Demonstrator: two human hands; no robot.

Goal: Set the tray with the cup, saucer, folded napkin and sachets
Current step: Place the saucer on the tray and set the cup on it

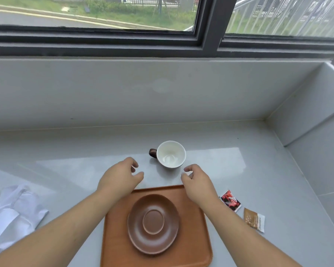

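Observation:
An orange-brown tray (197, 245) lies at the near edge of the counter with a brown saucer (153, 223) on it. Beyond the tray stands a cup (171, 154), white inside, with a dark brown handle pointing left. My left hand (121, 177) hovers left of the cup, fingers curled and apart, holding nothing. On the cup's near right side, my right hand (196, 182) is likewise open, short of touching it. A white napkin (12, 214) lies crumpled at the far left. Right of the tray lie a red sachet (230, 200) and a brown sachet (254, 220).
The grey counter (258, 170) ends at a low wall at the back and a stepped wall on the right. A window with a dark frame (210, 35) runs above.

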